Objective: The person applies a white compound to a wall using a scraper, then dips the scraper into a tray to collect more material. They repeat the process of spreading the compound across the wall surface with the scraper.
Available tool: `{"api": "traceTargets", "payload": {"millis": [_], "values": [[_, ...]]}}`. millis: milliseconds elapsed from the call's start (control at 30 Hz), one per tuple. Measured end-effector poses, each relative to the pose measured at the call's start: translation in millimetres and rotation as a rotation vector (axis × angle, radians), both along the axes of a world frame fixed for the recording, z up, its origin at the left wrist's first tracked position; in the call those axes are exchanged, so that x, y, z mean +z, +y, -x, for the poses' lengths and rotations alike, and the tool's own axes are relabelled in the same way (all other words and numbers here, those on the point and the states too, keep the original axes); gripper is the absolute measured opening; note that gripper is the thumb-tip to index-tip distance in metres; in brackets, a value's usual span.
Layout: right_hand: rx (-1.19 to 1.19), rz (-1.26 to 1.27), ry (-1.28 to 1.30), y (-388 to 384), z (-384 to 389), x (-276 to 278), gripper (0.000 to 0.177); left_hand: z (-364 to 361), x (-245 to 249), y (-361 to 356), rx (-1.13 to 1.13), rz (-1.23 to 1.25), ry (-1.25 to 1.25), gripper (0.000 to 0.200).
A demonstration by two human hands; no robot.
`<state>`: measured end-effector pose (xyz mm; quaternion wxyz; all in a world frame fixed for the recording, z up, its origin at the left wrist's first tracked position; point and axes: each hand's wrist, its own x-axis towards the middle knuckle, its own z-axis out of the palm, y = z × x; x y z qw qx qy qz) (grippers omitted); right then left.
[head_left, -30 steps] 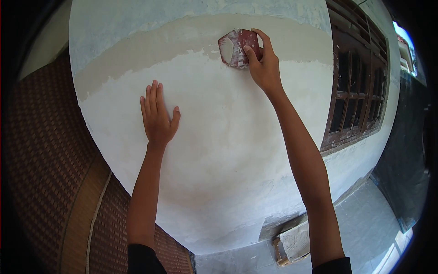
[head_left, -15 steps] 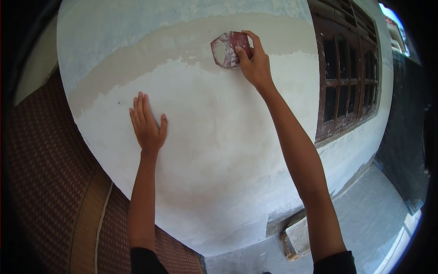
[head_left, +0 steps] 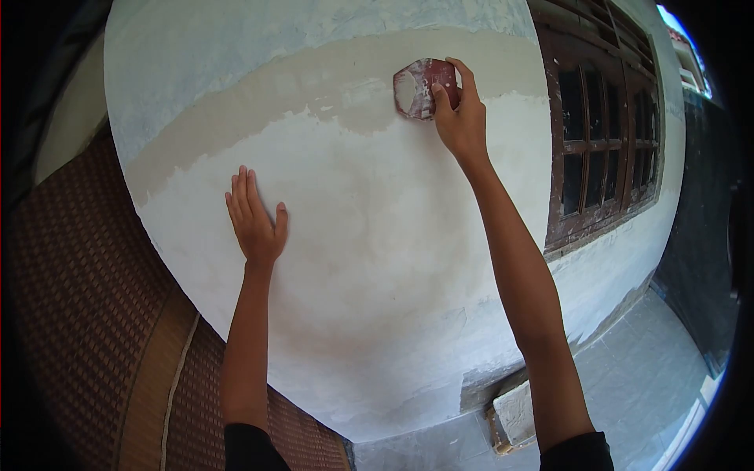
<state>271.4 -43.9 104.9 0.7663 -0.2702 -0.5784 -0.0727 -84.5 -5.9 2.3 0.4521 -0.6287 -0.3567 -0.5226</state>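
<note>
A white plastered wall (head_left: 377,235) fills the middle of the view, with a beige-grey band of filler across its upper part. My right hand (head_left: 462,110) grips a dark red, many-sided flat tool (head_left: 428,88) by its right side. White filler is smeared over the tool's left part, and the tool lies against the wall at the band. Lower on the left, my left hand (head_left: 256,221) rests flat against the wall, its fingers stretched upward and its thumb apart, holding nothing.
A brown wooden window (head_left: 597,149) with dark panes is at the right. Brown woven matting (head_left: 86,275) hangs along the left. On the grey tiled floor (head_left: 628,353), a white-crusted container (head_left: 514,412) stands at the wall's foot. A dark panel is at the far right.
My right hand and the red tool have moved to the right along the band. A fresh pale smear shows where the tool was. My left hand stays on the wall.
</note>
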Motion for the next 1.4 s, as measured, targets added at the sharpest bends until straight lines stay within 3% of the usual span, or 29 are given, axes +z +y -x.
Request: {"api": "traceTargets", "payload": {"millis": [167, 233, 267, 433, 533, 667, 767, 867, 967, 1133, 1233, 1400], "values": [[0.089, -0.001, -0.111, 2.4, 20.0, 1.3, 0.048, 0.7, 0.8, 0.1, -0.003, -0.004, 0.013, 0.075], [-0.050, -0.038, -0.148, 6.5, 21.2, 1.6, 0.048, 1.3, 1.4, 0.8, -0.004, -0.009, 0.019, 0.075], [-0.031, 0.073, -0.097, 4.2, 11.3, 0.2, 0.048, 1.8, 0.7, 1.0, -0.003, -0.016, 0.019, 0.075], [0.020, -0.023, 0.060, 3.3, 7.6, 0.1, 0.048, 1.4, -0.4, 0.9, 0.003, -0.013, 0.014, 0.074], [0.021, -0.077, -0.158, 10.5, 25.7, 1.7, 0.047, 1.1, 0.5, 1.0, 0.000, -0.011, 0.014, 0.074], [-0.032, 0.053, -0.008, 3.1, 5.1, 3.7, 0.046, 1.0, 0.6, -0.5, -0.002, 0.005, 0.007, 0.074], [0.040, -0.034, 0.050, -1.5, 1.5, 4.1, 0.047, 0.2, 0.5, 0.2, 0.006, -0.011, 0.010, 0.074], [0.003, 0.014, -0.100, 0.4, 18.1, 4.7, 0.047, 0.6, 0.7, 0.0, 0.008, -0.009, 0.012, 0.075], [-0.106, 0.021, -0.095, 7.8, 8.2, 1.3, 0.048, 1.6, 0.5, 0.1, 0.002, -0.002, 0.014, 0.076], [0.043, -0.019, 0.028, -3.8, 3.4, 0.8, 0.047, -0.2, 0.2, -1.7, 0.007, 0.002, 0.003, 0.076], [-0.051, 0.005, -0.130, 3.3, 18.3, 1.5, 0.047, -0.5, 0.1, -1.8, 0.012, 0.010, 0.002, 0.076], [-0.082, -0.014, -0.013, -1.1, 0.3, 0.9, 0.047, -0.4, 0.1, -1.6, 0.021, 0.005, -0.005, 0.075]]}}
